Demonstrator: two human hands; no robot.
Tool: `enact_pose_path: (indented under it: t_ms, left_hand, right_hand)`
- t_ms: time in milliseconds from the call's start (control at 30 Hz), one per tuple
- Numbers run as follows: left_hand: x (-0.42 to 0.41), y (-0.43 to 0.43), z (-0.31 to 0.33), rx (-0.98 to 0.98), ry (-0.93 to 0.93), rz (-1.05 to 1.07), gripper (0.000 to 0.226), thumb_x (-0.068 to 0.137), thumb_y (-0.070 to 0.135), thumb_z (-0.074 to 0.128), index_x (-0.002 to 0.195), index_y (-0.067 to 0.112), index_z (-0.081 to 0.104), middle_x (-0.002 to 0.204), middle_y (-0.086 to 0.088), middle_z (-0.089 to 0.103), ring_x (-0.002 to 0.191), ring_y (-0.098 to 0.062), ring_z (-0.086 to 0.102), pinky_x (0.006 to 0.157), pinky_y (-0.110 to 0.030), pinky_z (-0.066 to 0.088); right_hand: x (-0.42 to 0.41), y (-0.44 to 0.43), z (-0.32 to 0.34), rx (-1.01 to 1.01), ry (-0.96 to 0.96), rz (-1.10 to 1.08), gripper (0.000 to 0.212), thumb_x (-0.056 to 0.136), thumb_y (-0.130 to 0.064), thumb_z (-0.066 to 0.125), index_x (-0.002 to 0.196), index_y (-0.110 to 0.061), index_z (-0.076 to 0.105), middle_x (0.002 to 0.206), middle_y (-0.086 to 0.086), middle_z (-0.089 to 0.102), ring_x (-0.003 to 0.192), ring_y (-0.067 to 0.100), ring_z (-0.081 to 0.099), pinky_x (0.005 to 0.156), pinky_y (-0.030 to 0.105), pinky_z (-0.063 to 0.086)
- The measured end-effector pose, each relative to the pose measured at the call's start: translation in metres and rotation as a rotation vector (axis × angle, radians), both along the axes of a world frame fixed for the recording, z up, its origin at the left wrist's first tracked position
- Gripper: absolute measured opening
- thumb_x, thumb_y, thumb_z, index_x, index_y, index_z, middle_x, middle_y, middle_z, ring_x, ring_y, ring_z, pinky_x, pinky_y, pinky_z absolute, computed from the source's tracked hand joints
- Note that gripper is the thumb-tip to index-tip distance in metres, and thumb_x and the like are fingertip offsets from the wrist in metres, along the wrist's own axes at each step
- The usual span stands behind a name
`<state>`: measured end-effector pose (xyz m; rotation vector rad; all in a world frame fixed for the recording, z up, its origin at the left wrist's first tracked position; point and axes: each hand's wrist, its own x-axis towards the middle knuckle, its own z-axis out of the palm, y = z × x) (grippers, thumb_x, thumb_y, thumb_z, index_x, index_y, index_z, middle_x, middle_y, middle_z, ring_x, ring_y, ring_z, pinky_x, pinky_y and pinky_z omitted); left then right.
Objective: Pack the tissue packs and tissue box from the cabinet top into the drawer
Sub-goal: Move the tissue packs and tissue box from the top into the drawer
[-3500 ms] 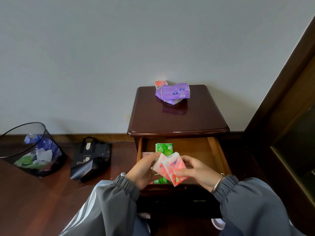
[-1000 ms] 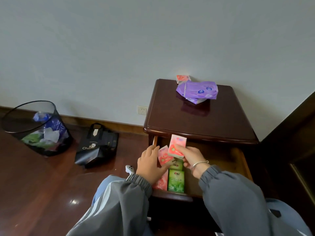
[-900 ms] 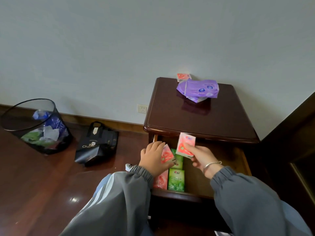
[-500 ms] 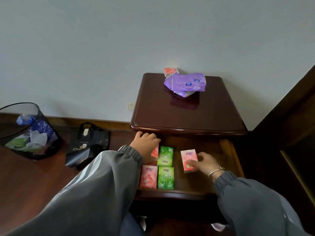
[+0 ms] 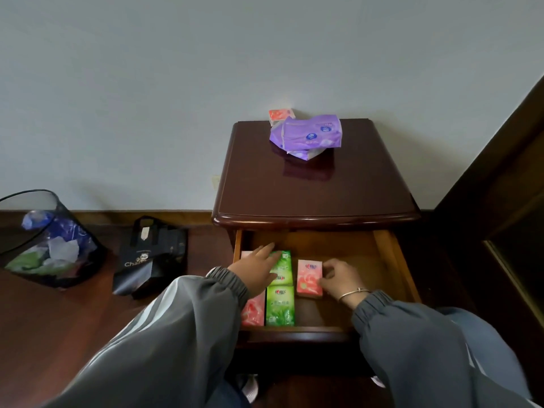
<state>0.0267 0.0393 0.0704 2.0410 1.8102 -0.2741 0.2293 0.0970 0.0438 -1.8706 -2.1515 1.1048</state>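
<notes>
The open wooden drawer (image 5: 385, 260) holds two green tissue packs (image 5: 280, 304) in a column, with pink packs (image 5: 253, 312) to their left. My left hand (image 5: 260, 270) lies flat, fingers apart, over the upper pink and green packs. My right hand (image 5: 338, 278) pinches the right edge of another pink pack (image 5: 309, 278) lying flat on the drawer floor beside the green ones. On the cabinet top (image 5: 312, 187), at the back, sit purple tissue packs (image 5: 306, 135) and a small pink box (image 5: 281, 114) behind them.
A black bin (image 5: 44, 240) with rubbish stands on the floor at the left. A black paper bag (image 5: 150, 257) lies between it and the cabinet. Dark wooden furniture (image 5: 500, 187) rises at the right. The wall is right behind the cabinet.
Both hands carried pink packs down into the drawer. My right hand's pack now lies flat beside the green ones. My left hand flattened over the left packs.
</notes>
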Motion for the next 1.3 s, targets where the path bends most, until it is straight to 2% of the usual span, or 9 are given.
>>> enact_pose_path:
  t_ms: [233, 533, 633, 767, 867, 967, 1100, 1200, 1300]
  left_hand:
    - [-0.003, -0.007, -0.016, 0.010, -0.026, 0.032, 0.059, 0.104, 0.026, 0.032, 0.154, 0.017, 0.001, 0.162, -0.005, -0.001, 0.149, -0.024, -0.001, 0.120, -0.040, 0.014]
    - [0.005, -0.021, -0.023, 0.113, 0.069, 0.038, 0.056, 0.104, 0.027, 0.024, 0.154, 0.020, 0.000, 0.162, -0.008, -0.008, 0.149, -0.025, -0.005, 0.120, -0.040, 0.007]
    - [0.006, -0.026, -0.015, 0.127, 0.044, 0.027, 0.055, 0.104, 0.030, 0.027, 0.154, 0.021, 0.005, 0.162, -0.005, -0.007, 0.149, -0.024, -0.005, 0.120, -0.040, 0.006]
    - [-0.005, -0.020, 0.017, 0.219, -0.073, -0.030, 0.052, 0.101, 0.031, 0.039, 0.150, 0.022, 0.025, 0.161, 0.000, 0.011, 0.149, -0.018, 0.008, 0.120, -0.035, 0.016]
    - [-0.016, -0.001, 0.053, 0.385, -0.157, -0.067, 0.046, 0.096, 0.024, 0.050, 0.141, 0.015, 0.046, 0.150, -0.005, 0.039, 0.139, -0.022, 0.034, 0.115, -0.030, 0.024]
    - [-0.027, 0.031, 0.080, 0.508, -0.169, -0.030, 0.042, 0.092, 0.017, 0.056, 0.133, 0.010, 0.054, 0.138, -0.008, 0.050, 0.130, -0.025, 0.045, 0.112, -0.033, 0.033]
    - [-0.041, 0.089, 0.100, 0.518, -0.128, 0.082, 0.049, 0.091, 0.019, 0.056, 0.139, 0.013, 0.046, 0.142, -0.005, 0.045, 0.132, -0.024, 0.041, 0.110, -0.036, 0.032]
    - [-0.054, 0.136, 0.108, 0.513, -0.125, 0.174, 0.052, 0.090, 0.018, 0.055, 0.141, 0.014, 0.042, 0.144, -0.005, 0.041, 0.132, -0.026, 0.039, 0.109, -0.038, 0.032]
    - [-0.068, 0.176, 0.112, 0.533, -0.161, 0.255, 0.053, 0.090, 0.015, 0.053, 0.141, 0.013, 0.041, 0.143, -0.006, 0.041, 0.130, -0.027, 0.041, 0.108, -0.038, 0.033]
  right_hand:
    - [-0.012, 0.001, -0.002, 0.054, 0.073, 0.034, 0.033, 0.080, -0.009, 0.066, 0.112, -0.012, 0.064, 0.104, 0.007, 0.071, 0.097, 0.018, 0.065, 0.073, 0.019, 0.043]
    - [0.004, -0.003, 0.002, -0.040, 0.222, 0.024, 0.045, 0.078, -0.012, 0.070, 0.122, -0.012, 0.059, 0.114, 0.006, 0.068, 0.107, 0.018, 0.062, 0.091, 0.026, 0.047]
    - [0.010, -0.007, 0.010, -0.035, 0.213, 0.063, 0.045, 0.082, -0.015, 0.067, 0.126, -0.013, 0.056, 0.121, 0.005, 0.064, 0.108, 0.015, 0.061, 0.088, 0.021, 0.045]
    - [0.026, -0.001, 0.041, 0.199, 0.251, 0.117, 0.033, 0.085, -0.016, 0.063, 0.118, -0.019, 0.062, 0.113, -0.002, 0.067, 0.093, 0.005, 0.063, 0.079, 0.012, 0.044]
    - [0.041, 0.021, 0.073, 0.487, 0.300, 0.115, 0.026, 0.083, -0.013, 0.064, 0.108, -0.019, 0.065, 0.102, -0.004, 0.068, 0.091, 0.007, 0.063, 0.081, 0.018, 0.048]
    - [0.047, 0.059, 0.104, 0.724, 0.227, 0.132, 0.028, 0.081, -0.012, 0.065, 0.109, -0.014, 0.064, 0.106, 0.001, 0.067, 0.099, 0.018, 0.060, 0.088, 0.029, 0.046]
    - [0.024, 0.126, 0.140, 0.879, 0.042, 0.265, 0.044, 0.076, -0.023, 0.068, 0.118, -0.014, 0.060, 0.122, 0.004, 0.061, 0.114, 0.028, 0.054, 0.094, 0.039, 0.044]
    - [-0.012, 0.178, 0.154, 0.875, -0.166, 0.390, 0.065, 0.075, -0.048, 0.064, 0.131, -0.019, 0.049, 0.139, 0.004, 0.048, 0.131, 0.030, 0.040, 0.100, 0.041, 0.036]
    - [-0.058, 0.225, 0.153, 0.747, -0.256, 0.408, 0.080, 0.073, -0.070, 0.051, 0.141, -0.032, 0.033, 0.151, 0.000, 0.030, 0.140, 0.030, 0.022, 0.108, 0.047, 0.024]
